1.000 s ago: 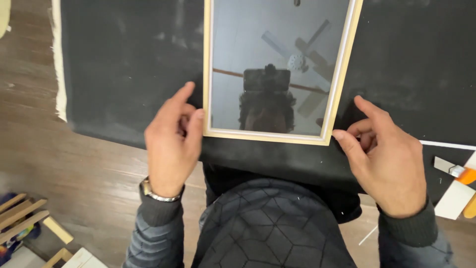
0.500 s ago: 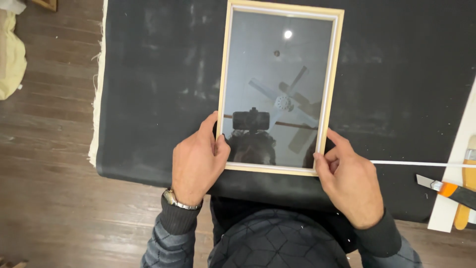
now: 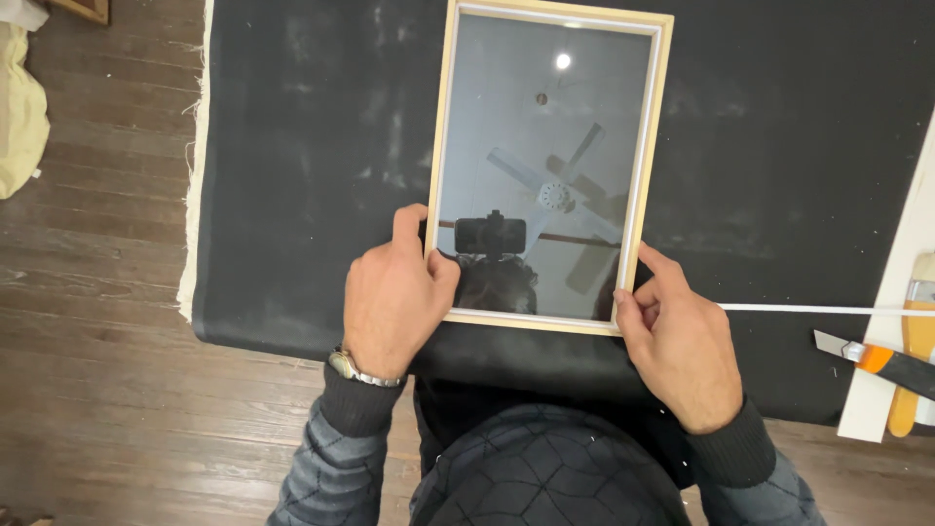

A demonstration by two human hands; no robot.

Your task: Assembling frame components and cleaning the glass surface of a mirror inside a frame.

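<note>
1. The black cloth covers the table over a wooden floor.
2. The glazed wooden frame lies flat on it, already placed and roughly squared; only fine seating seems left.
3. The left hand grips its lower-left corner, and the right hand pinches the lower-right corner.
4. A utility knife lies untouched at right.

1. A black cloth covers the table, its frayed pale edge at the left
2. A utility knife with an orange collar lies at the right, beside a brush
3. A wooden floor shows at the left
</note>
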